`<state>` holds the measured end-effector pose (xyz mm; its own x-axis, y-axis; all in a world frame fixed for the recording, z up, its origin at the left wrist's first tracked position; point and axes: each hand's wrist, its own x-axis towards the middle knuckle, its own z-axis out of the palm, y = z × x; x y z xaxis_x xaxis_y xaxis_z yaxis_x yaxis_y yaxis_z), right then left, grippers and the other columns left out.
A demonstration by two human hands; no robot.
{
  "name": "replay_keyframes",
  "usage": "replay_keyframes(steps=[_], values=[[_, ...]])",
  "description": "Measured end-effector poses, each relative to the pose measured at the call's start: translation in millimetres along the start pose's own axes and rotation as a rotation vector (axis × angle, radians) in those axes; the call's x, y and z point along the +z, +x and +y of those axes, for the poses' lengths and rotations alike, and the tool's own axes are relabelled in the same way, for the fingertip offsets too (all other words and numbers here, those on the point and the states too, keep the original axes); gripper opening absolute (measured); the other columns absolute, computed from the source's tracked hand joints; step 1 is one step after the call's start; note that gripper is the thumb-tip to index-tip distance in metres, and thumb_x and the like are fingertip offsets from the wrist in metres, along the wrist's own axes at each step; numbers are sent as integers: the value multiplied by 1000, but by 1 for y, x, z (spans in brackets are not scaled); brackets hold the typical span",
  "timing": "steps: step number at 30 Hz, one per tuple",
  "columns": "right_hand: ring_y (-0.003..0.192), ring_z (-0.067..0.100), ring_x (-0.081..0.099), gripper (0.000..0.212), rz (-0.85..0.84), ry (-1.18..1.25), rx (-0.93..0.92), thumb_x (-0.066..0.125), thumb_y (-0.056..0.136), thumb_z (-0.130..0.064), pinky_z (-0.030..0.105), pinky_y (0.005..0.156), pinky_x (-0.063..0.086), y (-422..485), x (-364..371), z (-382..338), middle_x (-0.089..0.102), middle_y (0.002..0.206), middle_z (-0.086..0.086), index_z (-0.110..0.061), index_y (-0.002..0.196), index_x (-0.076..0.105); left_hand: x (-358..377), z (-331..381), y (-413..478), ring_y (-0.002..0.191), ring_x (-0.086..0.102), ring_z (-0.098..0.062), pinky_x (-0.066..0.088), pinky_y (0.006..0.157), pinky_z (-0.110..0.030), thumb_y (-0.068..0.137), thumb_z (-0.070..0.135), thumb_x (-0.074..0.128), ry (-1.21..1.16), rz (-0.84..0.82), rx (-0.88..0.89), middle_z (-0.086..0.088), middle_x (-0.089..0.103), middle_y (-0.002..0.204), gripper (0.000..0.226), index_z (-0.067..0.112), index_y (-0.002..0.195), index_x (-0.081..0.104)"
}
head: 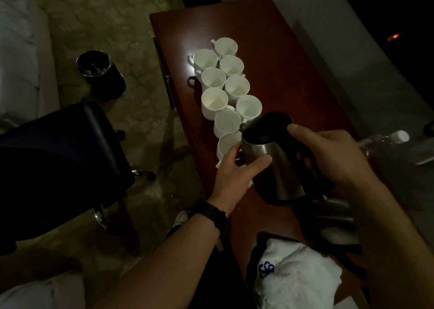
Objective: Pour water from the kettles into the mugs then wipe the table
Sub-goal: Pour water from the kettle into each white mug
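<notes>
Steel kettle tilted, gripped two-handed: right hand curled round handle, left hand wrapping body. Nearest mug just beyond left fingers, near spout. Could slop past rim onto table if tipped fast.

We count nine white mugs, one steel kettle plus a second kettle, one white cloth, one bottle, one bin, one chair, one table and two hands, left hand and right hand.
</notes>
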<state>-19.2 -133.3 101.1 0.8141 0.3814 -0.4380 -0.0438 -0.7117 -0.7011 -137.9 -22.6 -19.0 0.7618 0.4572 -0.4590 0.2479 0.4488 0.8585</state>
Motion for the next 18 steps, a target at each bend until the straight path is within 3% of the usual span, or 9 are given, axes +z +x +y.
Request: replay_keyframes(steps=[4,6,10,13,16,18], values=[[38,15,47,57,82,182,-45,67,75,-74,23,40,36,-20,2,24,52,45,0,-20,54,68,1,3,-4,126,57,-4,48,105,-33,58,60,84,66,-34,29,20,62,132,75,54,127,57],[35,12,42,59,136,271,-80,69,75,-72,21,38,33,-29,6,35,49,42,0,-21,48,63,2,5,-4,124,57,-1,48,104,-31,58,56,85,103,-71,45,21,62,131,80,51,132,56],[33,11,38,55,208,411,-121,72,80,-64,20,36,31,-43,15,50,46,41,0,-21,47,60,-1,12,-3,111,58,15,47,89,-14,59,48,89,173,-149,86,27,65,123,73,59,124,57],[32,11,39,53,276,467,-145,67,82,-60,20,36,32,-50,23,56,47,40,0,-19,49,60,-4,16,-2,121,55,8,49,96,-19,55,53,89,203,-178,108,23,58,134,87,52,135,53],[34,11,42,52,324,534,-165,65,81,-61,20,37,35,-55,35,56,49,42,-1,-21,49,60,-12,25,1,120,54,13,51,94,-16,55,51,90,243,-230,128,36,59,124,82,59,128,53],[35,12,42,52,353,568,-165,65,81,-62,22,38,35,-57,44,54,48,42,-1,-23,48,59,-18,29,5,124,57,5,52,102,-28,57,48,91,257,-266,134,29,62,128,81,54,131,57]])
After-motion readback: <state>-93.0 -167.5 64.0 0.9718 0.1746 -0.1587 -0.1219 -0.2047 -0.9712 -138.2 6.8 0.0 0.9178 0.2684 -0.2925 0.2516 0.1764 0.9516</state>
